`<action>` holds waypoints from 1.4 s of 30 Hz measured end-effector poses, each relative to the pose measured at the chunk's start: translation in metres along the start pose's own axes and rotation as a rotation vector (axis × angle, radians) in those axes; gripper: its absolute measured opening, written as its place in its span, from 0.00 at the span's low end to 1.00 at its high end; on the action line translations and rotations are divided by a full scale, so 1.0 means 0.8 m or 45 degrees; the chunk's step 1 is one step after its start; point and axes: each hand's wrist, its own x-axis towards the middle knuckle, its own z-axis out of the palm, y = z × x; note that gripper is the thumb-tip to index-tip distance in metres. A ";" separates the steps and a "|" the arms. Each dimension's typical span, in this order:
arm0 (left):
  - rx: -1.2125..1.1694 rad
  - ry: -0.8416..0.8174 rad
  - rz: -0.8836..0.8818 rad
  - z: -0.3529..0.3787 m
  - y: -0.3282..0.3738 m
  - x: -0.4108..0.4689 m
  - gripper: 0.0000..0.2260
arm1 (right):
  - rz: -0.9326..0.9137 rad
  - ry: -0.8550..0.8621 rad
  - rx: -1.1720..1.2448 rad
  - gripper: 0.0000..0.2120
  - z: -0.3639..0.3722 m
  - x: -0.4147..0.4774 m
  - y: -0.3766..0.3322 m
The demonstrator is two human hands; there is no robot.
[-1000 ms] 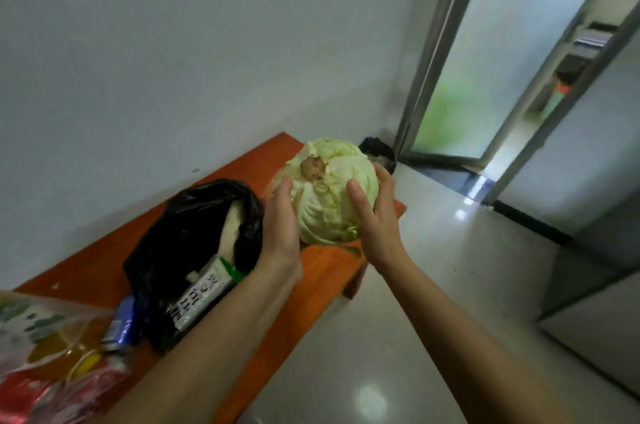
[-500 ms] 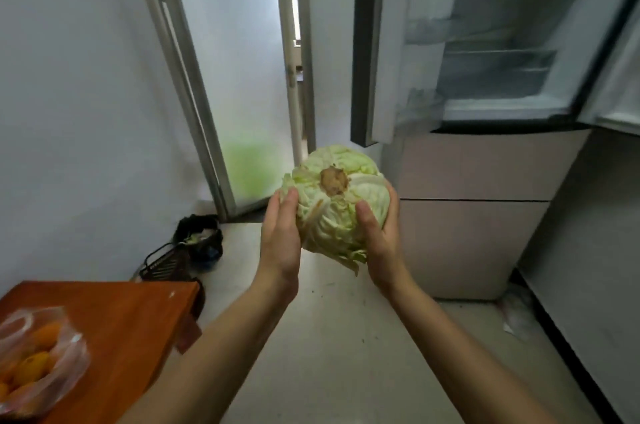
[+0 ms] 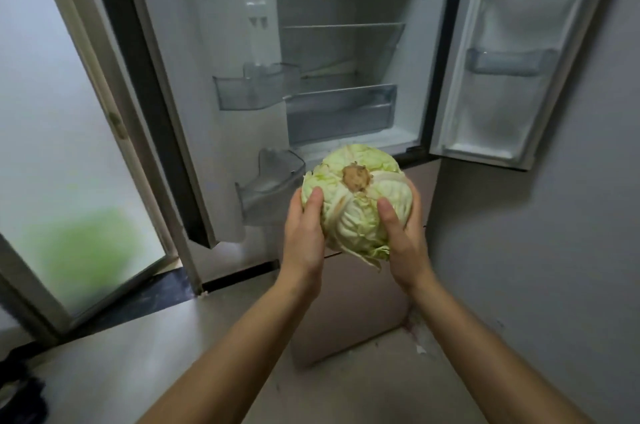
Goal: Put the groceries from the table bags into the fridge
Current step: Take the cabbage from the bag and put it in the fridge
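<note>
Left hand, right hand: both clasp one cabbage, stem end up, held in the air just before the fridge. Fridge: both doors open; drawer lowest. Step: carrying to storage. Next, probably: lift it forward onto a shelf.

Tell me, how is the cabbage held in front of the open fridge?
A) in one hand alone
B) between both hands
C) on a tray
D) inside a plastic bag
B: the left hand and the right hand grip the cabbage from opposite sides, its brown stem stub facing the camera.
</note>
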 end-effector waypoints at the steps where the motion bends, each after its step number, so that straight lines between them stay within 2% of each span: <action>1: 0.001 -0.030 0.004 0.015 -0.002 0.022 0.13 | -0.027 0.029 -0.015 0.44 -0.008 0.021 0.002; 8: 0.030 -0.186 0.073 0.107 -0.024 0.172 0.14 | -0.130 0.102 -0.033 0.44 -0.061 0.176 0.032; 13: 0.113 -0.091 0.160 0.159 -0.042 0.287 0.14 | -0.129 0.022 0.037 0.44 -0.079 0.308 0.074; 16: 0.161 0.017 0.199 0.188 -0.038 0.361 0.14 | -0.114 -0.115 0.043 0.44 -0.083 0.397 0.090; 19: 0.161 0.140 0.249 0.210 -0.022 0.432 0.15 | -0.117 -0.325 -0.025 0.53 -0.081 0.489 0.097; 21: 0.157 0.234 0.293 0.218 -0.011 0.478 0.14 | -0.120 -0.465 -0.101 0.55 -0.074 0.546 0.101; 24: 0.186 0.340 0.334 0.224 -0.001 0.541 0.14 | -0.081 -0.620 -0.099 0.52 -0.054 0.618 0.110; 28: 0.203 0.421 0.330 0.220 -0.006 0.615 0.14 | -0.021 -0.684 -0.048 0.45 -0.025 0.700 0.132; 33: 0.185 0.438 0.320 0.205 -0.017 0.700 0.12 | 0.048 -0.757 -0.083 0.49 0.008 0.785 0.167; 37: 0.273 0.474 0.353 0.183 -0.029 0.770 0.20 | 0.110 -0.795 -0.186 0.51 0.031 0.841 0.199; 42: 0.273 0.469 0.227 0.150 -0.057 0.870 0.29 | 0.204 -0.724 -0.235 0.50 0.063 0.906 0.238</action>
